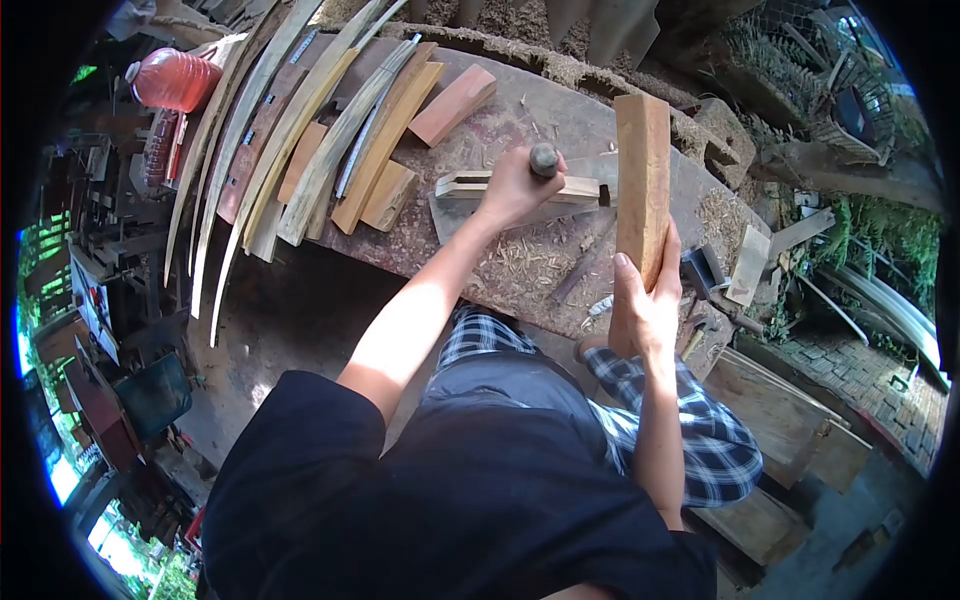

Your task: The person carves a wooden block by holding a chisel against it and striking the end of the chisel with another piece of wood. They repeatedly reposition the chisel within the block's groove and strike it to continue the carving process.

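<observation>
My left hand (522, 186) is closed around an upright chisel (544, 158). I see the round grey end of its handle from above, while the blade is hidden under my fist. Below that fist lies a pale wooden piece (580, 190) with a slot cut in it, flat on the workbench (450, 235). My right hand (648, 302) wraps around the lower part of a thick squared wooden block (642, 170), held up to the right of the chisel and apart from it. Wood chips (530, 265) are scattered around the slotted piece.
Long curved wooden strips (260, 150) and several cut boards (388, 140) cover the bench's left side. A reddish wood block (453, 105) lies beyond them. A red plastic jug (175, 80) stands far left. A dark metal tool (704, 268) sits near the right edge.
</observation>
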Demonstrator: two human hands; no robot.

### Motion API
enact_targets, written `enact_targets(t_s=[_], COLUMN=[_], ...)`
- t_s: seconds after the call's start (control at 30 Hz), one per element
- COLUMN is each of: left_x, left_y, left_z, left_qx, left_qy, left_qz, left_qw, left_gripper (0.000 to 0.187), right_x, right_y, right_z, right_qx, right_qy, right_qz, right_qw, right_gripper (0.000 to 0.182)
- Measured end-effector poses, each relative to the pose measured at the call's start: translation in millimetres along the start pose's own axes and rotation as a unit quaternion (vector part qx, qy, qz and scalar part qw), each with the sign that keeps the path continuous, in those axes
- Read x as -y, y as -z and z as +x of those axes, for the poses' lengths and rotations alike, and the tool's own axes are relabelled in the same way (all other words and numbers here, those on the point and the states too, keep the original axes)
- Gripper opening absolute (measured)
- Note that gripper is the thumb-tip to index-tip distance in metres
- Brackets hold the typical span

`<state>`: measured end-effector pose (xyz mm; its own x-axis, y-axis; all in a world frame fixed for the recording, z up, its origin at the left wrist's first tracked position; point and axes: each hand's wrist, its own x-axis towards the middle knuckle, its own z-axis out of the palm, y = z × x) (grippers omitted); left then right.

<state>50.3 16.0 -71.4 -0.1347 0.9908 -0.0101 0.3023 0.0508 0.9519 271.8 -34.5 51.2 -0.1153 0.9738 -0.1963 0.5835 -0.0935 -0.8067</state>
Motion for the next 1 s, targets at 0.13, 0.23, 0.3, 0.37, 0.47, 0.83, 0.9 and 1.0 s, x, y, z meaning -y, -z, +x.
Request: enact_targets(t_s=[0.13, 0.23, 0.3, 0.37, 0.47, 0.83, 0.9, 1.0], left_x=[-2.4, 7.6, 15.4, 18.0, 4.5, -1.8, -2.2, -11.0], left_y=[13.4, 12.5, 4.2, -4.7, -18.4, 9.2, 2.1, -12.9], left_z=[-4.6, -5.4, -8.1, -10.5, -17.2, -32.7, -24.9, -11.7], left_qx=[0.013, 0.028, 0.030, 0.033, 0.038, -0.072, -0.063, -0.025], left_qy=[0.016, 0.026, 0.023, 0.018, -0.009, 0.026, 0.027, 0.026], left_qz=[0.009, -0.014, -0.055, -0.097, -0.105, -0.124, -0.126, -0.082], left_qw=[1.000, 0.999, 0.998, 0.995, 0.994, 0.989, 0.990, 0.996], left_gripper=[0.014, 0.014, 0.013, 0.012, 0.011, 0.011, 0.011, 0.009], right_x=[-5.7, -16.7, -24.9, -28.3, -59.9, -93.5, -93.6, -87.1], right_y=[2.4, -1.8, -7.0, -12.6, -28.1, -25.9, -26.9, -24.4], right_z=[-6.1, -7.1, -6.3, -3.0, 1.0, -11.1, -8.9, -6.2], right_qx=[0.015, 0.019, 0.012, 0.052, 0.072, 0.087, 0.095, 0.097], right_qy=[-0.045, -0.064, -0.042, -0.096, -0.130, -0.170, -0.181, -0.193], right_qz=[0.011, 0.006, -0.015, -0.026, -0.073, -0.037, -0.017, -0.015], right_qw=[0.999, 0.998, 0.999, 0.994, 0.986, 0.981, 0.979, 0.976], right_gripper=[0.082, 0.082, 0.082, 0.082, 0.083, 0.079, 0.079, 0.078])
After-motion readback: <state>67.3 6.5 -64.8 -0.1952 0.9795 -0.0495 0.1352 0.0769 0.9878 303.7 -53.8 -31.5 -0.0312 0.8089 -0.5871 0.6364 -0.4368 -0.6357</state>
